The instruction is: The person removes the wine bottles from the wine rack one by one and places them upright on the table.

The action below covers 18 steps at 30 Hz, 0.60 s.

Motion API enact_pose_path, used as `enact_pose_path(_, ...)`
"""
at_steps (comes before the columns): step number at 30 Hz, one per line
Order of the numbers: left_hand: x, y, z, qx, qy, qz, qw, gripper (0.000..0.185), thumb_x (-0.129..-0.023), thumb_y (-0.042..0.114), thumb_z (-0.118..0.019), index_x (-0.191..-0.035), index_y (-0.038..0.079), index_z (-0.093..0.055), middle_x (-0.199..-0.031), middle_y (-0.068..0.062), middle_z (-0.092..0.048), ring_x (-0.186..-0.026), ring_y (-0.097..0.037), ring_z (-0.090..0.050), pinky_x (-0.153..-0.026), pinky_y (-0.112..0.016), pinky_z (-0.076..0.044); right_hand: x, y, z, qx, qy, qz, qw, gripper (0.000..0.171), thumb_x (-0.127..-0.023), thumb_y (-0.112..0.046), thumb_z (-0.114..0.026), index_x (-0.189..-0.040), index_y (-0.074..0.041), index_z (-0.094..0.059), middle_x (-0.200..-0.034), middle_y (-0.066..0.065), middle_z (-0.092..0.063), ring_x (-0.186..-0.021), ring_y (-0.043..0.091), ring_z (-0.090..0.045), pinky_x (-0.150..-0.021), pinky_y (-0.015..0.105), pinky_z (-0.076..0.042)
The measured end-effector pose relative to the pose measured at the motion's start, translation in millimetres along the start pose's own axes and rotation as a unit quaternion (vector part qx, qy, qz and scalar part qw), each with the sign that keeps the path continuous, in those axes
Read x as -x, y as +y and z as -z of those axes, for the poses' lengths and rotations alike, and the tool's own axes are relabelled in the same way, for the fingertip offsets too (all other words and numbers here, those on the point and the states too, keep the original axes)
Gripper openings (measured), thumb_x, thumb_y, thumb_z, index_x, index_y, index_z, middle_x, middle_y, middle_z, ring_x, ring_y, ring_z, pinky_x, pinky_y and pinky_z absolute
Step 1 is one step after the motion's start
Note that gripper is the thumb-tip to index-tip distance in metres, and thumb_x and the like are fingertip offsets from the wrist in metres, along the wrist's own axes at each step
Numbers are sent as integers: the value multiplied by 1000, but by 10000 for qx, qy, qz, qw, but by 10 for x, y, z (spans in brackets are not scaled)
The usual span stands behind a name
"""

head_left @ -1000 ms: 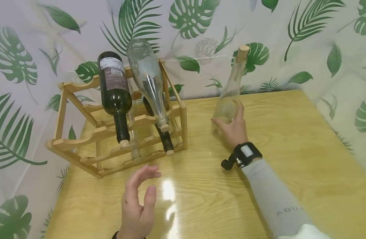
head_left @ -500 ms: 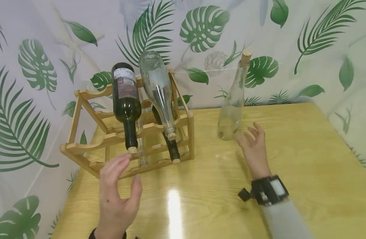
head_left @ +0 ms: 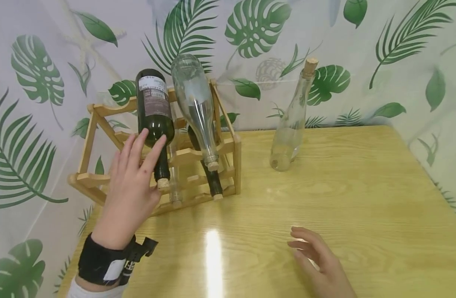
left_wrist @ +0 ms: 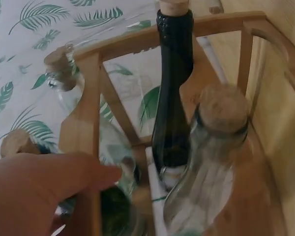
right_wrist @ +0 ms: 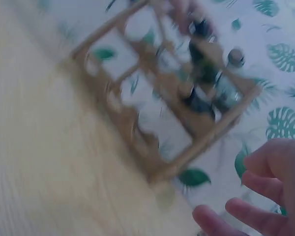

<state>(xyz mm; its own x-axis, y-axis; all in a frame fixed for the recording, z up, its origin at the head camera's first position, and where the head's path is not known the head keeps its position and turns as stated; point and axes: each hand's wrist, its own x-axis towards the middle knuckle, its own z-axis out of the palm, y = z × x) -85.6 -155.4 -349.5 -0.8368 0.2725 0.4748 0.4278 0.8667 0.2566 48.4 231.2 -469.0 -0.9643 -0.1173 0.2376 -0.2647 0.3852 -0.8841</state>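
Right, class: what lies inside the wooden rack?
The wooden rack holds a dark bottle and a clear bottle on top, with more bottles below, partly hidden. The left hand covers part.

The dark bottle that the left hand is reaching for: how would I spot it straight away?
Find the wooden rack at the table's back left. On its top row two bottles lie sloping, necks towards you. The dark green bottle, which the left hand touches, is the left one; unlike the clear bottle beside it, it carries a paper label.

A wooden rack (head_left: pixel 228 145) of slanted bottles blocks the table's (head_left: pixel 362 198) ten o'clock corner. A corked clear bottle (head_left: pixel 289 128) stands at twelve o'clock, with open tabletop between them and toward three o'clock.
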Motion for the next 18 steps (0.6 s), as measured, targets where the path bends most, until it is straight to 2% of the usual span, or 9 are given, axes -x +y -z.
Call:
enact_pose_path(1,-18,-9,-27,-4,-71,-2,10000,118,-68,-21,-77,-166,26,-30,-176,-12,-15,-161,-41,-17,-125,-72,-22,0,-41,-22,-221,-93,49,9997,45,-102,9,-56,-145,-4,-52,-147,-13,-55,-117,2,-67,-95,14,-55)
enact_pose_path(3,-32,-26,-98,43,38,-40,10000,116,-67,-24,-75,-164,27,-35,-176,-9,-16,-159,-42,-21,-123,-71,-26,-6,-117,-70,-614,-337,139,9974,45,-103,10,-53,-145,-3,-52,-148,-14,-54,-116,5,-69,-95,18,-57)
enact_pose_path(6,-25,-51,-228,217,715,-185,9970,90,-77,-20,-78,-152,25,-56,-170,-7,-36,-154,-43,-32,-119,-69,-34,-25,-176,-144,-857,-671,558,9925,46,-101,15,-51,-144,0,-51,-151,-8,-52,-116,9,-71,-97,21,-58)
enact_pose_path(9,27,-71,-352,404,1311,-504,9893,67,-85,-20,-71,-139,20,-68,-160,-7,-52,-152,-40,-38,-122,-65,-33,-18,-191,-209,-802,-772,981,9889,49,-97,21,-51,-143,3,-51,-152,-4,-51,-113,11,-72,-99,22,-57)
enact_pose_path(11,78,-82,-422,476,1632,-814,9821,61,-89,-23,-63,-133,17,-71,-152,-6,-60,-150,-37,-42,-124,-63,-31,11,-190,-236,-777,-744,1109,9880,51,-95,23,-52,-143,3,-51,-152,-2,-52,-112,10,-72,-99,21,-57)
enact_pose_path(14,153,-106,-488,690,2107,-1252,9670,69,-84,-36,-46,-126,12,-73,-141,-8,-68,-147,-31,-48,-128,-60,-27,73,-173,-249,-789,-713,1192,9872,54,-93,26,-49,-143,5,-50,-153,0,-51,-112,10,-71,-100,21,-57)
enact_pose_path(18,171,-126,-511,1241,2695,-1671,9403,57,-90,-35,-41,-114,5,-73,-127,-12,-74,-141,-23,-57,-128,-55,-32,166,-115,-222,-886,-686,1306,9851,61,-89,33,-41,-144,8,-48,-155,6,-49,-115,11,-70,-100,20,-56)
